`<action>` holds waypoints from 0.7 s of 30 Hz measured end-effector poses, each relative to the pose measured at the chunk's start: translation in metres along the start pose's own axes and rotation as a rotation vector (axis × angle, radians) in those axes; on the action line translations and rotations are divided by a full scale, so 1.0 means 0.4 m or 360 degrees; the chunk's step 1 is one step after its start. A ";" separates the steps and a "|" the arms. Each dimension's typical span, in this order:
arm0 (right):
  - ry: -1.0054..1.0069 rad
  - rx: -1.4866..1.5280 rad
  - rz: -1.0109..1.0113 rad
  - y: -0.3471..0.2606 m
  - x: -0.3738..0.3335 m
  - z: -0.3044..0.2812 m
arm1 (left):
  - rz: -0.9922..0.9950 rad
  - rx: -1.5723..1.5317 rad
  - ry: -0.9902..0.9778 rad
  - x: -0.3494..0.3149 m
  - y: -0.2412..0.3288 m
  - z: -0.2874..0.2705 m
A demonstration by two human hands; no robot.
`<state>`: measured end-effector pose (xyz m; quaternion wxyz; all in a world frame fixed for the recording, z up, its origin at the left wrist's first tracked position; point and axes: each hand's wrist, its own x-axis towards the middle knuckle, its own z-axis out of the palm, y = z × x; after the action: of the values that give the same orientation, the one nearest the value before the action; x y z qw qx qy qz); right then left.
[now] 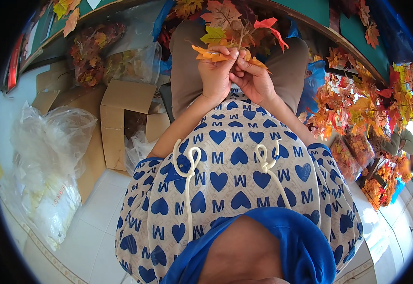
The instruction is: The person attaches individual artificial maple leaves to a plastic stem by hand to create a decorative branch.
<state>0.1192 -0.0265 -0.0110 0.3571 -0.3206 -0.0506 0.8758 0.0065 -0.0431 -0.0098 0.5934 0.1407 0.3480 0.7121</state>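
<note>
My left hand [216, 73] and my right hand [253, 79] meet over my lap, both closed on a bunch of artificial autumn leaves [225, 31]. The leaves are orange, yellow, red and brown on thin stems, fanning out beyond my fingers. My left fingers pinch an orange leaf [206, 54] at the bunch's base. My right hand grips the stems from the other side, with another orange leaf [258, 63] poking out beside it. I sit with brown trousers [183, 71] under the hands.
An open cardboard box [121, 118] stands at my left, with clear plastic bags [50, 156] on the white tiled floor. Bagged leaves [102, 57] lie beyond the box. More leaf branches [367, 109] pile at my right. Another person [403, 144] crouches at the far right.
</note>
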 end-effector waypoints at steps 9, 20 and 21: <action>0.0082 -0.0057 -0.0258 0.019 0.004 -0.001 | 0.0014 0.0019 -0.0090 0.001 0.008 0.005; 0.0046 -0.0088 -0.0342 0.025 -0.004 0.001 | -0.0115 -0.0137 -0.0011 0.003 -0.002 0.001; 0.0019 -0.0044 -0.0347 0.026 -0.003 -0.003 | -0.0195 -0.0206 -0.0005 0.004 -0.003 -0.001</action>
<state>0.1145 -0.0351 -0.0144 0.4462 -0.3232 -0.0953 0.8291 0.0067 -0.0416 -0.0112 0.6442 0.0817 0.3081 0.6953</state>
